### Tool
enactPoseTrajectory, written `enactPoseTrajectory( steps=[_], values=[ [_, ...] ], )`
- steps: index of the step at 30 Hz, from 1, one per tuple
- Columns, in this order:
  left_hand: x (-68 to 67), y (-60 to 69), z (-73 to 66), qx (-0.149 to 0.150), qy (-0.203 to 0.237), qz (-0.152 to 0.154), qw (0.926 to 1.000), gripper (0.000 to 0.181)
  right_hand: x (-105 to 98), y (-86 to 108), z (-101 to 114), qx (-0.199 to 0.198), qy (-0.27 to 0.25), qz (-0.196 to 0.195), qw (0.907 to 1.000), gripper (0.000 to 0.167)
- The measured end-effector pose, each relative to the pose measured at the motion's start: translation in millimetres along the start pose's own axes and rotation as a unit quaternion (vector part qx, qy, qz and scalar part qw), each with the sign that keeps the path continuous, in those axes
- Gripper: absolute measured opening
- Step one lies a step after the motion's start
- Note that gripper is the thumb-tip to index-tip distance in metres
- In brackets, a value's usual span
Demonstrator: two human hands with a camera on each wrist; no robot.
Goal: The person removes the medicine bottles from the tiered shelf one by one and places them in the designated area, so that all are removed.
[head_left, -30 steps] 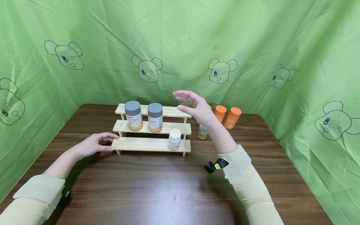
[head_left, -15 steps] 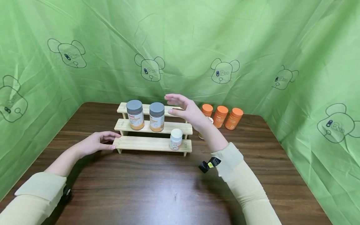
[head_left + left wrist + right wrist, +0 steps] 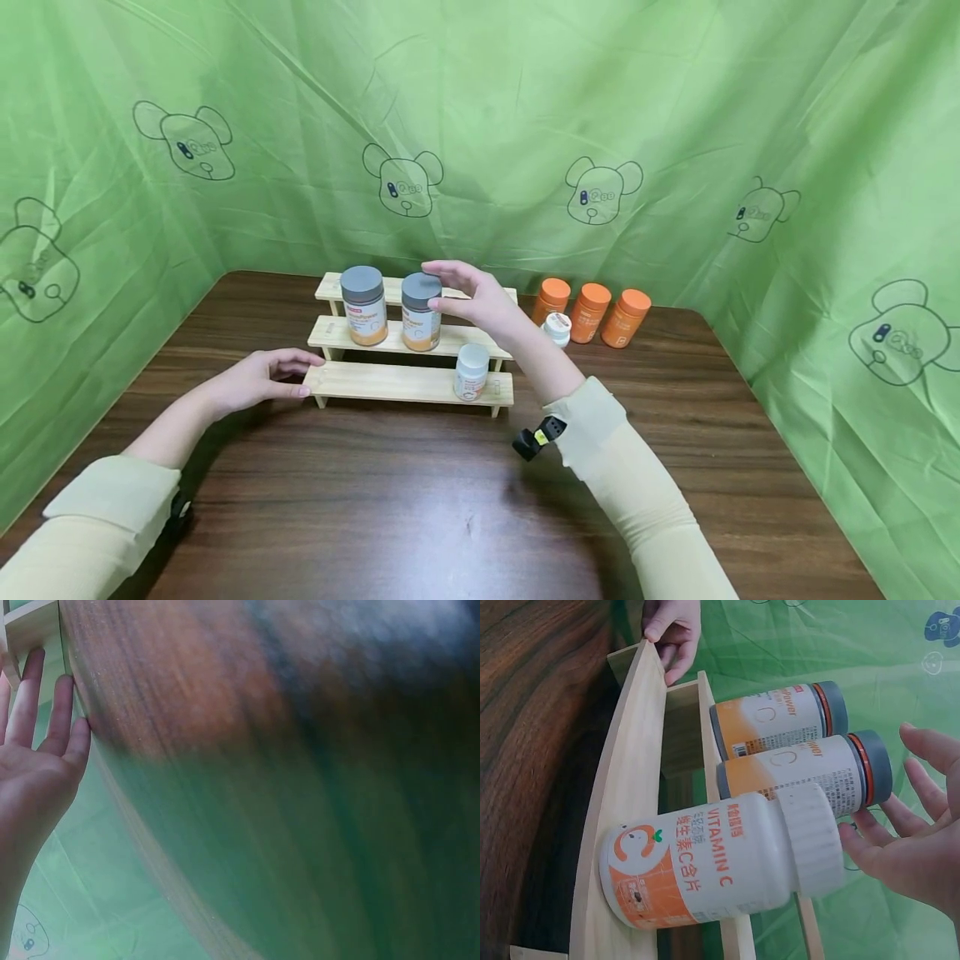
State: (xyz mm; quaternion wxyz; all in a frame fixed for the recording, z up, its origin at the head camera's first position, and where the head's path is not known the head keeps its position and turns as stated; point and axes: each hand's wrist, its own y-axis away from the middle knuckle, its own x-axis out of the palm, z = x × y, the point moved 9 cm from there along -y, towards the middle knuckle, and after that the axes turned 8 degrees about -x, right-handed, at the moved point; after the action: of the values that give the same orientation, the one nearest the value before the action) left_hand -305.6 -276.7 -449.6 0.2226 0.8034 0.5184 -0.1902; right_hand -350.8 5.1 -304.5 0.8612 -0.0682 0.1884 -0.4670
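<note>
Work looks partway: left hand (image 3: 258, 385) pinches the left end of the wooden rack (image 3: 382, 382); right hand (image 3: 483, 302), fingers loosely spread, curves about the right grey-lidded jar (image 3: 418, 323) on the rack's middle tier, contact unclear. Left grey-lidded jar (image 3: 365, 315) stands beside it, white bottle (image 3: 471, 379) on the front tier. Those three seem done; three orange bottles (image 3: 590, 317) and a small white-capped bottle (image 3: 557, 327), right of the rack, seem left.

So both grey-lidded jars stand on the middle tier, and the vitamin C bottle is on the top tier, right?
Not quite: the vitamin C bottle stands on the lowest tier, as the head view shows. Both grey-lidded jars stand on the middle tier.
</note>
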Motion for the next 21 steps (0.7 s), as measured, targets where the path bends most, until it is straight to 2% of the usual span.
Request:
enactPoseTrajectory(
  steps=[10,21],
  values=[
    [0.2,0.7,-2.7,-0.001,0.0,0.001,1.0,0.05,2,-8.2,-12,0.01,0.023,-0.004,0.9997,0.048],
    [1.1,1.5,-2.6,0.001,0.001,0.001,1.0,0.049,7,-12.5,-21,0.02,0.009,-0.004,0.9997,0.047]
  ],
)
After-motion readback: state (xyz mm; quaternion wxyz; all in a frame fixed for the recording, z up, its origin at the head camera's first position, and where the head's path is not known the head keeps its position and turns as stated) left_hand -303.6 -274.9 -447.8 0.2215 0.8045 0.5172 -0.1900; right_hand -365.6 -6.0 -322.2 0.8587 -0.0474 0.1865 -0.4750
